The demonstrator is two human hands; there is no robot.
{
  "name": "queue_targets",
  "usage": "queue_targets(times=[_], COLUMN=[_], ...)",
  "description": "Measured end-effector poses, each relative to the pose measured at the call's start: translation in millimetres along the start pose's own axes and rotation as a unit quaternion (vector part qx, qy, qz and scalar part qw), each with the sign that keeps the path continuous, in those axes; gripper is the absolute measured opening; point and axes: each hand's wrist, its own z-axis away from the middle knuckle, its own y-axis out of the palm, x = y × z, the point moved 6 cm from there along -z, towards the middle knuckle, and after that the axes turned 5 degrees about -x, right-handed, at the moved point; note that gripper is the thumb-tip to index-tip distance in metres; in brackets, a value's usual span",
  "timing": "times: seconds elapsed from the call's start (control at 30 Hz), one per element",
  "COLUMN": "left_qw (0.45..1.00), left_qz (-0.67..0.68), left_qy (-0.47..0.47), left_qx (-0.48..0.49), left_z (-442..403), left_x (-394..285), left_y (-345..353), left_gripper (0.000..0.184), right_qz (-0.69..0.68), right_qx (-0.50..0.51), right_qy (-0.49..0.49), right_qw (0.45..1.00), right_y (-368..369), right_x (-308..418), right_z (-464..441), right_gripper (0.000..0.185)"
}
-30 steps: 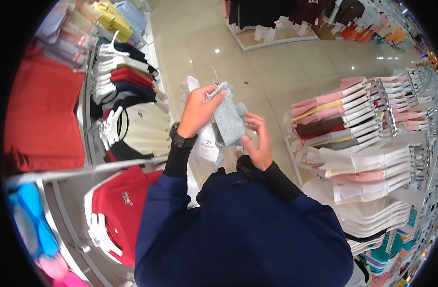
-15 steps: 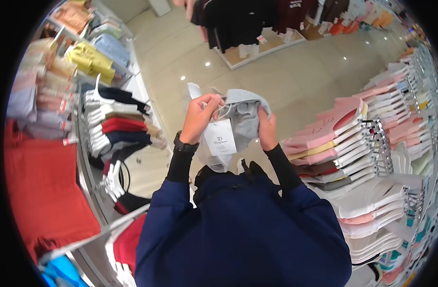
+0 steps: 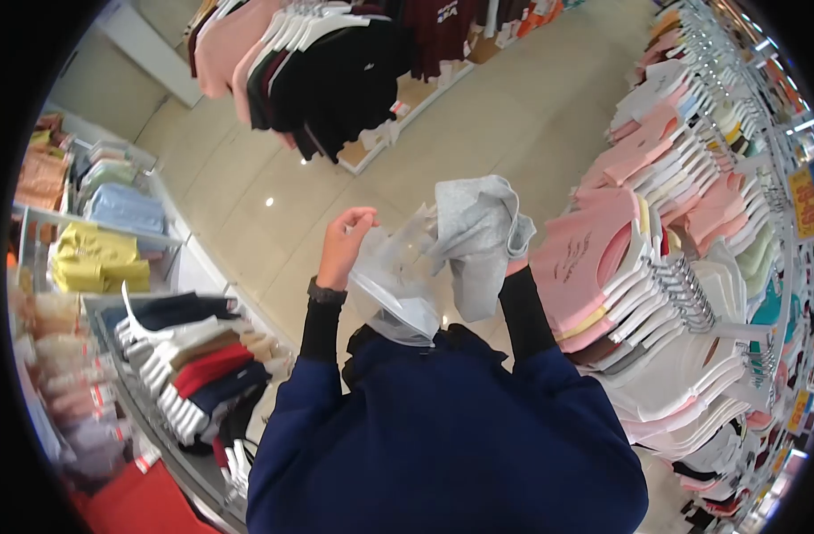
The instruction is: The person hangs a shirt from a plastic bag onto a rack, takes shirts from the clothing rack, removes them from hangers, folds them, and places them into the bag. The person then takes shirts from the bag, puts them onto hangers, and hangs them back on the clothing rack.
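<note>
My left hand [image 3: 343,247], with a dark watch at the wrist, is closed in a pinch at the upper edge of a clear plastic bag [image 3: 396,289]. The bag hangs crumpled between my hands. A light grey garment [image 3: 480,240] hangs loosely folded to the right of the bag. My right hand [image 3: 515,265] is mostly hidden behind the garment's right side and holds it; only a bit of skin shows above the black cuff.
Pink shirts [image 3: 589,254] and white ones on hangers fill the rack at right. Black shirts [image 3: 336,84] hang on a stand ahead. At left are hangered clothes [image 3: 216,365] and folded yellow clothes [image 3: 98,258]. Tiled floor [image 3: 238,227] lies between.
The view has turned to the right. The garment has opened out and moved right with my right hand, apart from my left hand. The white tag seen before no longer shows.
</note>
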Motion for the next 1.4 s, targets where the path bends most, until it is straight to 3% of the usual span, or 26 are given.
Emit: queue_targets(times=[0.03,0.13,0.23,0.33,0.4,0.47,0.5,0.6,0.67,0.8,0.83,0.87,0.9,0.93,0.97,1.0,1.07,1.1,1.17,1.27,1.3,1.4], left_qw=[0.998,0.998,0.959,0.868,0.741,0.672,0.684,0.649,0.763,0.809,0.867,0.9,0.925,0.942,0.931,0.917,0.853,0.818,0.82,0.816,0.815,0.823], left_qz=[-0.046,-0.009,-0.034,0.067,0.233,0.348,0.385,0.505,0.443,0.404,0.342,0.274,0.203,0.131,0.093,0.021,-0.114,-0.209,-0.263,-0.295,-0.297,-0.265], left_qy=[0.04,0.006,-0.141,-0.314,-0.381,-0.411,-0.41,-0.4,-0.363,-0.21,-0.178,-0.124,-0.068,-0.012,0.142,0.218,0.368,0.421,0.41,0.404,0.405,0.382], left_qx=[-0.007,0.056,0.245,0.378,0.501,0.508,0.464,0.405,0.301,0.372,0.315,0.316,0.314,0.308,0.321,0.334,0.352,0.332,0.3,0.289,0.29,0.326], left_z=[-17.1,-54.6,-98.6,-105.2,-110.9,-130.4,-147.6,-194.0,-226.8,-277.8,-289.2,-296.8,-302.2,-306.3,-299.9,-295.3,-287.3,-287.1,-289.6,-303.2,-308.5,-329.2], left_x=[-2.8,-10.8,31.6,70.4,64.2,72.3,89.4,101.4,98.0,55.2,48.2,34.7,16.8,-4.0,-45.0,-67.9,-96.3,-93.4,-88.9,-92.4,-99.3,-124.2], left_y=[-3.8,-10.2,4.2,39.5,80.2,111.7,126.1,169.2,186.0,222.5,225.7,236.8,245.9,254.6,268.4,281.1,311.1,323.6,339.3,359.6,366.3,379.8], left_gripper=[0.023,0.027,0.041,0.057,0.065,0.069,0.068,0.059,0.052,0.046,0.045,0.043,0.042,0.04,0.042,0.045,0.05,0.057,0.056,0.056,0.056,0.052], right_qz=[0.006,0.022,0.046,0.084,0.114,0.149,0.172,0.234,0.236,0.194,0.423,0.622,0.777,0.763,0.743,0.717,0.58,0.553,0.496,0.405,0.349,0.132], right_qx=[-0.017,-0.055,-0.065,-0.081,-0.094,-0.113,-0.127,-0.176,-0.206,-0.267,-0.332,-0.381,-0.407,-0.4,-0.389,-0.375,-0.335,-0.31,-0.252,-0.343,-0.35,-0.35], right_qy=[-0.011,-0.065,-0.14,-0.223,-0.276,-0.324,-0.346,-0.376,-0.36,-0.237,-0.22,-0.183,-0.126,-0.229,-0.329,-0.422,-0.464,-0.463,-0.463,-0.428,-0.439,-0.358], right_qw=[1.0,0.996,0.987,0.968,0.95,0.927,0.913,0.879,0.879,0.914,0.814,0.66,0.464,0.453,0.434,0.409,0.58,0.619,0.689,0.731,0.75,0.856], right_y=[4.1,18.1,35.9,47.4,52.7,54.7,53.5,49.0,28.0,-60.6,-62.5,-61.8,-58.5,-47.1,-34.8,-21.7,13.9,22.5,34.7,19.9,9.2,-23.6], right_x=[1.4,11.3,34.5,58.6,70.0,77.2,76.1,71.0,68.9,82.1,96.8,111.5,123.8,138.0,151.9,162.5,188.3,194.1,207.3,227.3,236.5,257.9], right_z=[-11.0,-41.1,-63.2,-76.8,-83.3,-84.7,-83.2,-79.7,-83.7,-91.0,-92.0,-94.4,-98.5,-103.9,-110.0,-112.9,-135.5,-151.8,-188.7,-221.8,-232.6,-257.8], right_gripper=[0.043,0.043,0.042,0.042,0.041,0.041,0.041,0.041,0.04,0.036,0.036,0.037,0.038,0.04,0.041,0.044,0.054,0.056,0.061,0.056,0.043,0.03])
